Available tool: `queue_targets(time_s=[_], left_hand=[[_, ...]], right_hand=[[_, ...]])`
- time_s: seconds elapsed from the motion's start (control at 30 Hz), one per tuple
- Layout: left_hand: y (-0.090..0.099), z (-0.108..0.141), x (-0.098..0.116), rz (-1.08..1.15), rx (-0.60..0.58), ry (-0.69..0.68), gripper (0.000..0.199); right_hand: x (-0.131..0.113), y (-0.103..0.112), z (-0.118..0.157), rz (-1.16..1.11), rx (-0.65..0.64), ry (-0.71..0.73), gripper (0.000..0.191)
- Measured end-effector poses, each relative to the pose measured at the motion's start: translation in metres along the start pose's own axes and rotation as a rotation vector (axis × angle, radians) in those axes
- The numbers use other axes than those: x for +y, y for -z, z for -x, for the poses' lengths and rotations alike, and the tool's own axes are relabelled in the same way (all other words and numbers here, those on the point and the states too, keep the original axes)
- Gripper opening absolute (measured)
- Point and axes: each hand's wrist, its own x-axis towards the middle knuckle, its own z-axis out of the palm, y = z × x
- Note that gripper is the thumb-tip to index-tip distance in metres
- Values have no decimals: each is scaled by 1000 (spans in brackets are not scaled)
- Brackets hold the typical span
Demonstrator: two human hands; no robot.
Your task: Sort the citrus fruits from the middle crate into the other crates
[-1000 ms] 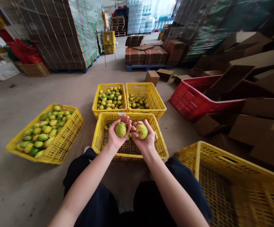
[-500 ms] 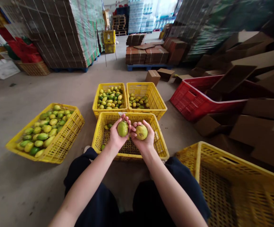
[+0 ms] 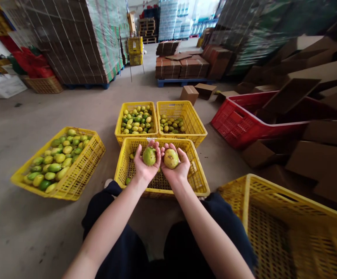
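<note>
Side by side, palms turned up, my two hands hover over the near yellow crate (image 3: pixel 196 166). Cupped in my left hand (image 3: pixel 144 170) is a round green fruit (image 3: pixel 149 155), with its stem end up. My right hand (image 3: pixel 178 170) cradles a yellow-green fruit (image 3: pixel 171 159) with brown blemishes. The fingertips of both hands almost meet between the fruits. A few green fruits show in the near crate at its left side; my hands and forearms hide part of its floor.
Beyond it stand a crate full of green and yellow fruits (image 3: pixel 136 120) and a partly filled crate (image 3: pixel 196 120). A heaped, tilted crate (image 3: pixel 83 166) lies left. At right are a large yellow crate (image 3: pixel 246 201), a red crate (image 3: pixel 229 124) and cardboard boxes (image 3: pixel 316 159).
Both hands have opened out a little and turned further palm up. The fruits have rolled slightly in them, showing other sides; the right one's brown marks now face up.
</note>
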Motion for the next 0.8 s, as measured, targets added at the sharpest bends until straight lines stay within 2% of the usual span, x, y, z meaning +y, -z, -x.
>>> queue_targets(time_s=[0.3,0.47,0.8], left_hand=[[2,-7,-7,52,-3,-63,42],[4,-10,-11,63,-15,-51,42],[4,-8,-10,51,86,-28,37]], right_hand=[[1,3,-7,-71,-3,5,37],[1,2,-9,-79,56,7,29],[3,4,-7,-41,62,5,19]])
